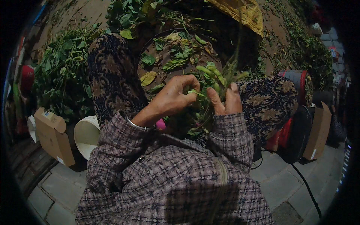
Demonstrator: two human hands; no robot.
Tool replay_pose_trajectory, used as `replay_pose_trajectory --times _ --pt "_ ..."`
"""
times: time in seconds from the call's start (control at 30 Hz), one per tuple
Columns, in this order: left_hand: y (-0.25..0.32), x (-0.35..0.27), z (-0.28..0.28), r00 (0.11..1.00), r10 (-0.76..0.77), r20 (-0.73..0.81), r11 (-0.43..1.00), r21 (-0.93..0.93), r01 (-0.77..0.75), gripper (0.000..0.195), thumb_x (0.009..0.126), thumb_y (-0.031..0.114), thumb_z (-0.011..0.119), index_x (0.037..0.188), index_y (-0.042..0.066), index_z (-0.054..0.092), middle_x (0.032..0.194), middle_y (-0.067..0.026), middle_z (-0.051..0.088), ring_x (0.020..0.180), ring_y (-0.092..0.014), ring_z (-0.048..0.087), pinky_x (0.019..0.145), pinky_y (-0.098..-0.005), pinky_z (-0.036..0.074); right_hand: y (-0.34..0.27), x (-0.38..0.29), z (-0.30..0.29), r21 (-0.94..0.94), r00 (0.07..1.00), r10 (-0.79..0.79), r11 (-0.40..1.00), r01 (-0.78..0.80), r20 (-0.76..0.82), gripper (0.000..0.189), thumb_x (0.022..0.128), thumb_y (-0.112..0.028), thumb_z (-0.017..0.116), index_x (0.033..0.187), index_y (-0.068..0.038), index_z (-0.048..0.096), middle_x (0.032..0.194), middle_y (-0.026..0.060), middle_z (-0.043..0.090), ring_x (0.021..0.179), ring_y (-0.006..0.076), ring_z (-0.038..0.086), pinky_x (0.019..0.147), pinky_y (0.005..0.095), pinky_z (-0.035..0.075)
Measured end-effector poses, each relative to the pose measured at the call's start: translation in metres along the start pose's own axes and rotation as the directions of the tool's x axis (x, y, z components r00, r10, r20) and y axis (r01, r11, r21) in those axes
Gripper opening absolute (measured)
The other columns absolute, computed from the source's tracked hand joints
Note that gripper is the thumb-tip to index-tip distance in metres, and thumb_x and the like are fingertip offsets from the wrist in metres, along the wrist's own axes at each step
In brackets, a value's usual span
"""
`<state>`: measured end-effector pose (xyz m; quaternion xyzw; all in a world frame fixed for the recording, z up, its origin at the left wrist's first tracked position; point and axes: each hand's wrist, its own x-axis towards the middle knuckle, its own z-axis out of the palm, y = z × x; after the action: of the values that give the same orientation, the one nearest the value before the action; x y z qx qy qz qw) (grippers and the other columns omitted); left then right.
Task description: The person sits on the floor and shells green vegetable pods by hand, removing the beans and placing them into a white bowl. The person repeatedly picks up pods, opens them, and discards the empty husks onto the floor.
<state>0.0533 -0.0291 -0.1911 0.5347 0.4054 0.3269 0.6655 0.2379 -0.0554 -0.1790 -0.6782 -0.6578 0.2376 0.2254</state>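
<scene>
Between my knees, my right hand [226,98] grips the stems of a bean plant [216,74] with plump green pods and leaves. My left hand [175,92], with a bracelet at its wrist, is on the near left side of the same plant. Its thumb and forefinger pinch a small green pod [197,92]. More foliage of the plant hangs down between my wrists. Beyond my hands, loose green and yellow leaves [177,60] are strewn on brown ground.
A heap of leafy plants [66,67] lies left of my left knee. Nearby are a white bucket [87,136] and a cardboard box [53,137]. On the right are a grey and red container [295,81], another cardboard box [317,132] and a black cable [306,182] across paving. A yellow sack [244,14] lies ahead.
</scene>
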Motion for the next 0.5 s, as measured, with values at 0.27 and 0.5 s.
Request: replay_pose_trajectory --times 0.27,0.5 --pt "-0.007 -0.002 0.002 0.996 -0.091 0.002 0.996 0.013 0.091 0.014 0.077 0.006 0.053 0.086 -0.003 0.056 0.075 -0.0027 0.055 0.071 -0.007 0.050 0.060 -0.0241 0.042 -0.026 -0.002 -0.026 0.071 0.932 0.201 0.970 -0.232 0.302 0.036 0.079 -0.026 0.068 0.098 0.003 0.057 0.088 0.0167 0.060 0.079 0.0311 0.060 0.070 0.0362 0.048" --pt "0.010 -0.004 0.005 0.997 -0.073 0.032 0.997 -0.028 0.073 0.025 0.076 0.006 0.051 0.095 -0.007 0.061 0.084 -0.0087 0.062 0.078 -0.012 0.057 0.070 -0.0265 0.047 -0.022 -0.011 -0.018 0.344 0.956 0.044 0.927 -0.148 0.291 0.044 0.074 -0.015 0.071 0.110 0.001 0.052 0.096 0.0136 0.064 0.086 0.0232 0.062 0.077 0.0328 0.049"
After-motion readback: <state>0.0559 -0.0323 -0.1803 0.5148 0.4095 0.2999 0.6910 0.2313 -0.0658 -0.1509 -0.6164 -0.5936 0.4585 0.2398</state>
